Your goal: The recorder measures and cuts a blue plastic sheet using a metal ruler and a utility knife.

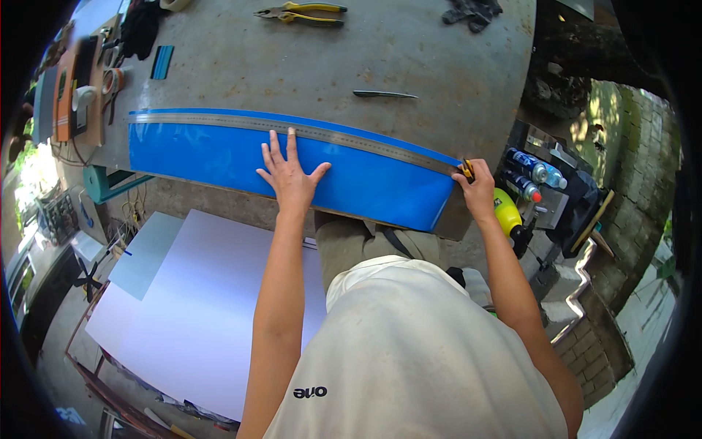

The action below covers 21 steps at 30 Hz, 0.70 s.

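The shirt (431, 351) is nearest, the blue sheet (373, 183) under the left hand (291, 175).

What a gloss on that blue sheet (365, 183), smooth, plastic-looking, catching pale reflections, and against it the ruler (402, 154) shows duller grey metal! The tabletop (278, 66) looks like matt, worn metal blotched with rust-brown stains, and the pliers (287, 14) pair bare metal with smooth, plastic-looking grips. Plastic again, it seems, on the cutter (468, 171), while the shirt (431, 351) is matt, creased cloth.
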Available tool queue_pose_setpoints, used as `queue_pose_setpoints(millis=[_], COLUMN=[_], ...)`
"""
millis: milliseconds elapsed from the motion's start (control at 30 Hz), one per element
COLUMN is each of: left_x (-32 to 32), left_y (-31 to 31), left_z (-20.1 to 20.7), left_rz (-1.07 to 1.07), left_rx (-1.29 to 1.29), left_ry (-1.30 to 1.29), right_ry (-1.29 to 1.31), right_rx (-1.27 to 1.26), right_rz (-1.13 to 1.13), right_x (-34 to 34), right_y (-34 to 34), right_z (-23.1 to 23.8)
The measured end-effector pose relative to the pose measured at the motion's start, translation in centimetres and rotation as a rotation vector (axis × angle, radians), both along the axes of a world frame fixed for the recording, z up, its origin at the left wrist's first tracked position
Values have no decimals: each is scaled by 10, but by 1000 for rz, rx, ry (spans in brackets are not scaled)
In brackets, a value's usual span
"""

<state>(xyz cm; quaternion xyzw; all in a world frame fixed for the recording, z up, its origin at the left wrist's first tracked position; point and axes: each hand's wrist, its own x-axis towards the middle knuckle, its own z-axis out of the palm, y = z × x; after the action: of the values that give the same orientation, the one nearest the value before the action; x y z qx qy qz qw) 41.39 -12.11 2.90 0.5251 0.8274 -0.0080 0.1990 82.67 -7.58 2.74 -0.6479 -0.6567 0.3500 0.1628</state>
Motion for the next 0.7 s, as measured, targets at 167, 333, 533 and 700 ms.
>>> queue_pose_setpoints(millis=[167,333,533,700], left_x=[-31,-131,-214,-254], left_y=[1,19,34,47], left_z=[-14,-26,-45,-52], left_rz=[108,278,344,157], left_rx=[192,375,441,357], left_ry=[60,114,186,283], right_ry=[10,23,-5,30], right_rx=[31,-20,-70,-102], right_rz=[-6,-31,-9,-56], right_x=[1,7,6,15], right_y=[-6,-12,-10,-13], right_z=[1,-4,-4,-12])
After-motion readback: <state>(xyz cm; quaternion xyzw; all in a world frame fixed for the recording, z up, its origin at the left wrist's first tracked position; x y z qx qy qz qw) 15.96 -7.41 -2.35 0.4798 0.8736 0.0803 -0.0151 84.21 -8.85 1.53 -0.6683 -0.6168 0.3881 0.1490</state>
